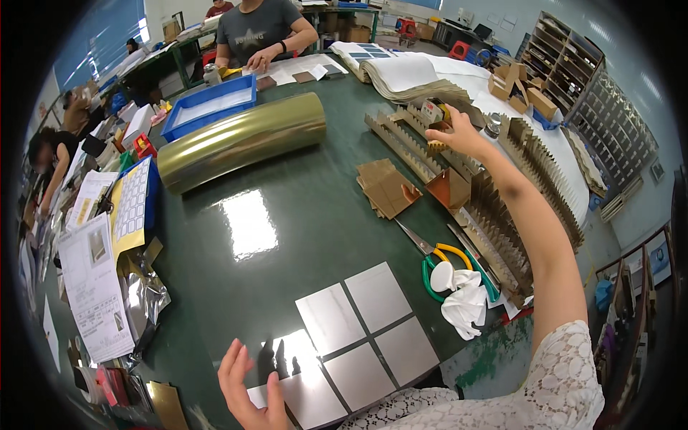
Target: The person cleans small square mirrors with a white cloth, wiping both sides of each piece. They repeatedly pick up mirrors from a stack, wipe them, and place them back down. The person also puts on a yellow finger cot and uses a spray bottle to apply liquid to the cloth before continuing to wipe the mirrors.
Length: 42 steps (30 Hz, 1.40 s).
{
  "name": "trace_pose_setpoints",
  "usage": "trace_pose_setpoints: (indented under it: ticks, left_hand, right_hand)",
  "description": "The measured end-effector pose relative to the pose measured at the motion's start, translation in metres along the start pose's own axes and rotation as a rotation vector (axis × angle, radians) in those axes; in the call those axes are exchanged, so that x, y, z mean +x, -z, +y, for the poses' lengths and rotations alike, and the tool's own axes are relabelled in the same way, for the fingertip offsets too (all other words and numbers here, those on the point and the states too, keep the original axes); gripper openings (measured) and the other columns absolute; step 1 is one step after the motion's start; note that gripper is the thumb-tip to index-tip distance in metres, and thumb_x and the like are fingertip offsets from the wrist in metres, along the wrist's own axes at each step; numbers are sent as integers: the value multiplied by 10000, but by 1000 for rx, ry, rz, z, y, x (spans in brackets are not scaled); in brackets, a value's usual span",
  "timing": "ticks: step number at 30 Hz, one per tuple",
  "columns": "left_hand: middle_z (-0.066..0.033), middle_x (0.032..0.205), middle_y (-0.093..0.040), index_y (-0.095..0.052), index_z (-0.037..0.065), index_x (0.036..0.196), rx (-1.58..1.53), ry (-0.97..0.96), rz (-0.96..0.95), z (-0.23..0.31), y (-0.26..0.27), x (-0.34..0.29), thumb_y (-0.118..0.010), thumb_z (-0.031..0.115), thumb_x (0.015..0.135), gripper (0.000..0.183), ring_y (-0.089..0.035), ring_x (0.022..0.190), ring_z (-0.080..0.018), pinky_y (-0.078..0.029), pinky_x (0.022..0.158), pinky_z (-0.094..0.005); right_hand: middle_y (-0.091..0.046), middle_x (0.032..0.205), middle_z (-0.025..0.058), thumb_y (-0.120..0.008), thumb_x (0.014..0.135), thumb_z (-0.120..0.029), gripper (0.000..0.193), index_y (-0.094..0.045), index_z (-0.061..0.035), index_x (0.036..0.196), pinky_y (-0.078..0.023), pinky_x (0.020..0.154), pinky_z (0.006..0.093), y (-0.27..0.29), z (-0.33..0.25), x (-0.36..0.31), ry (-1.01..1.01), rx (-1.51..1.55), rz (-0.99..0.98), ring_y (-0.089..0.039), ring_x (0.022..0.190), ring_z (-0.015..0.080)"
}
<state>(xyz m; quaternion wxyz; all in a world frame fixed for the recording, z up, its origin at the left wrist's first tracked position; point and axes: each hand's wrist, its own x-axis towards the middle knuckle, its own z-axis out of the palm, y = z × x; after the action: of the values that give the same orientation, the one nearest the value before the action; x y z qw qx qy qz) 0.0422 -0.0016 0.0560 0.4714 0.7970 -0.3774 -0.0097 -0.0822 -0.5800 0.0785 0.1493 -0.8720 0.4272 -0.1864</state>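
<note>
My left hand (251, 387) is at the near edge of the dark green table, its fingers spread apart with nothing between them. It hovers beside the left end of several square, shiny silver-grey sheets (358, 374) laid close together in rows. Farther off to the right, my right hand (462, 136) reaches over notched cardboard racks (405, 140). Its thumb and forefinger are apart, close to a small white-and-red box (431, 111) and a small yellow item (436, 145). Some of its fingers are hidden.
A gold film roll (244, 140) lies before a blue tray (211, 107). Scissors (430, 251), a crumpled white cloth (464, 304) and brown cardboard squares (387, 188) lie to the right. Papers (93, 287) line the left edge. A person (258, 32) works across the table.
</note>
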Motion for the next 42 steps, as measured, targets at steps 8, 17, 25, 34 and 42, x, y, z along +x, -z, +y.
trace_pose_setpoints:
  ticks: [8,17,25,34,42]
  left_hand:
    - [-171,1410,-453,-518,32,1361,-87,47,-24,-5,-7,6,-625,6,898,476,-514,1232,-282,-490,994,-376]
    - [-159,1340,-527,-531,8,1325,-173,87,47,-4,-6,2,-620,-4,861,473,-564,1148,-259,-479,948,-360]
    - [-171,1400,-474,-483,6,1356,-205,7,39,-10,-4,-8,-594,2,838,530,-542,1221,-294,-491,930,-369]
    - [-193,1351,-520,-475,-41,1358,-482,17,-112,11,-22,-11,-695,-55,800,600,-592,1162,-284,-557,916,-370]
    - [-196,1385,-481,-218,-11,1522,-848,163,-388,42,-64,-27,-624,-59,897,747,-517,1267,-245,-497,978,-364]
  right_hand:
    - [-399,1352,337,-765,684,-670,1190,-230,-2,1511,-397,1064,450,3,1,-7,-38,-61,-5,-477,1250,441]
    - [-475,1347,368,-726,680,-729,1286,-162,94,1492,-417,1048,408,26,-59,-78,-13,-413,-384,-487,1280,425]
    - [-554,1294,301,-750,634,-712,1348,-88,61,1518,-446,993,443,16,-54,-88,-56,-421,-547,-573,1184,390]
    - [-523,1153,225,-848,717,-435,1145,-158,-41,1543,-411,1000,407,25,-144,-163,455,176,-289,-534,1101,370]
    - [-471,1186,200,-855,733,-328,1120,-142,-15,1538,-397,987,389,4,-213,-289,609,435,-459,-478,1080,323]
